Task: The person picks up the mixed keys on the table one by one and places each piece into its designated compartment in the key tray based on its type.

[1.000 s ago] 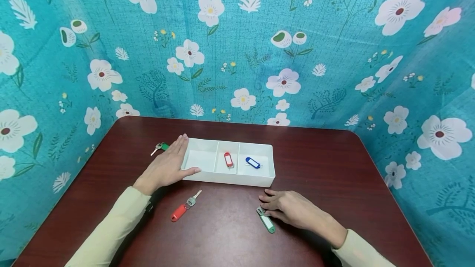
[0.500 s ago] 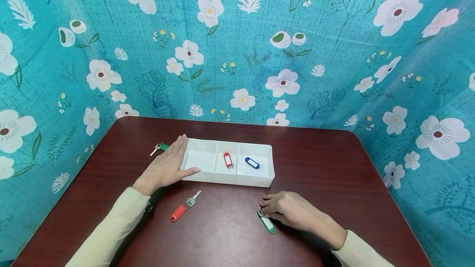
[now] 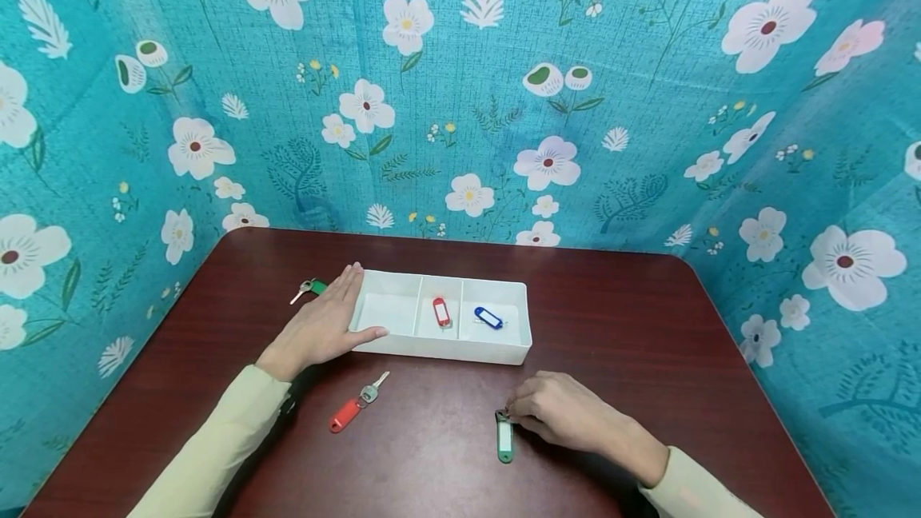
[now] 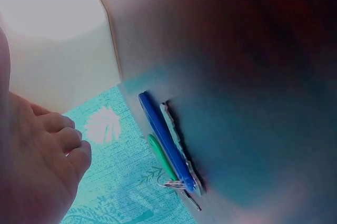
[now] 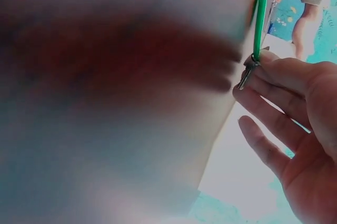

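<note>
My left hand (image 3: 316,326) rests against the left end of a white tray (image 3: 442,348) with three compartments, fingers straight and thumb over the front rim. My right hand (image 3: 564,410) pinches a key (image 5: 245,77) with a green key tag (image 3: 505,442) by its key end, right in front of the tray. In the right wrist view the green tag stands on edge. A key with a red tag (image 3: 345,415) lies on the table between the hands. The middle compartment holds a red key tag (image 3: 441,312); the right one, a blue key tag (image 3: 488,317).
A green-tagged key (image 3: 305,288) lies left of my left hand. Beside it in the left wrist view is a blue-tagged key (image 4: 163,137), hidden in the head view. The dark red-brown table (image 3: 612,302) meets a teal flowered cloth (image 3: 460,102) at its back and sides.
The fingers of my right hand have closed on the key, and its green tag has swung from slanting to nearly straight toward me. My left hand and the tray stay put.
</note>
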A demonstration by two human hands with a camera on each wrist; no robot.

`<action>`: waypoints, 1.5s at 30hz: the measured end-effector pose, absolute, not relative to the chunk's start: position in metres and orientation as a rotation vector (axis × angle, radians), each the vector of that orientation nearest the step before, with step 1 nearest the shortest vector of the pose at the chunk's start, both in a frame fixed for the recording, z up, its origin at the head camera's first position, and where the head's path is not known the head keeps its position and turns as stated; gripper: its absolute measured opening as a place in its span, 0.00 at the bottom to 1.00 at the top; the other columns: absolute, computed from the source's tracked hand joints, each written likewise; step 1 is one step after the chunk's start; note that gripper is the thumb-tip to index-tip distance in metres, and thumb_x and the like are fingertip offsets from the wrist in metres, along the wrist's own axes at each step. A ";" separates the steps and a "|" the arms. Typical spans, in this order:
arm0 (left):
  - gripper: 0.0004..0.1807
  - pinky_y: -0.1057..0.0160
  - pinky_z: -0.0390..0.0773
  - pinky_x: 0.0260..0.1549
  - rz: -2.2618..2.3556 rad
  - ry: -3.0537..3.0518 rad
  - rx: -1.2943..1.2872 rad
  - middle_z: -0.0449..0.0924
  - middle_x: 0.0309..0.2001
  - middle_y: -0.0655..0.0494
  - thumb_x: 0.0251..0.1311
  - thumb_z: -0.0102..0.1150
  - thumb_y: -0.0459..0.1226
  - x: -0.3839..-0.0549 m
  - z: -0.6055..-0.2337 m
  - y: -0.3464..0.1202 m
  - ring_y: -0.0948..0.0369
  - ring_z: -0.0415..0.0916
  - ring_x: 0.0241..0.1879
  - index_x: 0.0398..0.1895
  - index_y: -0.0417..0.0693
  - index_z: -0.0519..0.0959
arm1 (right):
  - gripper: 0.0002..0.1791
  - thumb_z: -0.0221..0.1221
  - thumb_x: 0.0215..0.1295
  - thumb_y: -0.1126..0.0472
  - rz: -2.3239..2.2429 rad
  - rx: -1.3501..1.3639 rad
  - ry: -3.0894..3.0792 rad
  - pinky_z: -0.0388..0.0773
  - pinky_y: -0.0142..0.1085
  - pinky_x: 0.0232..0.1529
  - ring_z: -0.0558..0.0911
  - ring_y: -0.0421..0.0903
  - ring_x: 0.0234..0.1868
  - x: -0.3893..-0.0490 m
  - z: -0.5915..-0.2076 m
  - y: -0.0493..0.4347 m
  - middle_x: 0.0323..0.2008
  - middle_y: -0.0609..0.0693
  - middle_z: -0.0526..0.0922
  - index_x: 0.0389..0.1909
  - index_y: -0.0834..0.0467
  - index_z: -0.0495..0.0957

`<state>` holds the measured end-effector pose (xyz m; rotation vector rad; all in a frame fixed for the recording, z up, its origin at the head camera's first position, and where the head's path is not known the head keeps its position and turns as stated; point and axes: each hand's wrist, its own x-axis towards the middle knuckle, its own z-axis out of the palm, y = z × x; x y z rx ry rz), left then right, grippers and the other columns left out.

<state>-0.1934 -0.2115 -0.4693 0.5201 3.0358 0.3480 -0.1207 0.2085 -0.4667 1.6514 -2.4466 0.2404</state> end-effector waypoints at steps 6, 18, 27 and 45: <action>0.67 0.43 0.56 0.82 0.351 3.037 0.517 0.40 0.87 0.42 0.61 0.50 0.77 -0.194 -0.470 -0.212 0.43 0.41 0.87 0.86 0.39 0.41 | 0.05 0.72 0.65 0.58 0.227 1.598 -2.543 0.77 0.25 0.32 0.77 0.29 0.30 -0.120 -0.454 0.198 0.27 0.35 0.83 0.32 0.47 0.86; 0.68 0.44 0.56 0.82 0.347 3.041 0.528 0.41 0.87 0.42 0.61 0.48 0.78 -0.193 -0.469 -0.212 0.43 0.41 0.87 0.86 0.38 0.41 | 0.13 0.69 0.67 0.59 0.229 1.582 -2.554 0.70 0.23 0.27 0.71 0.28 0.26 -0.121 -0.439 0.183 0.23 0.35 0.75 0.25 0.45 0.77; 0.67 0.43 0.57 0.82 0.358 3.043 0.520 0.41 0.87 0.42 0.62 0.51 0.76 -0.193 -0.468 -0.212 0.43 0.42 0.86 0.86 0.38 0.42 | 0.12 0.68 0.68 0.59 0.266 1.541 -2.604 0.69 0.23 0.25 0.70 0.28 0.25 -0.122 -0.432 0.178 0.23 0.35 0.75 0.25 0.46 0.77; 0.67 0.44 0.57 0.82 0.344 3.047 0.528 0.42 0.87 0.42 0.61 0.48 0.78 -0.193 -0.469 -0.212 0.43 0.42 0.86 0.86 0.38 0.42 | 0.08 0.67 0.70 0.58 0.378 1.463 -2.663 0.69 0.22 0.27 0.68 0.28 0.25 -0.127 -0.413 0.174 0.25 0.36 0.77 0.29 0.48 0.81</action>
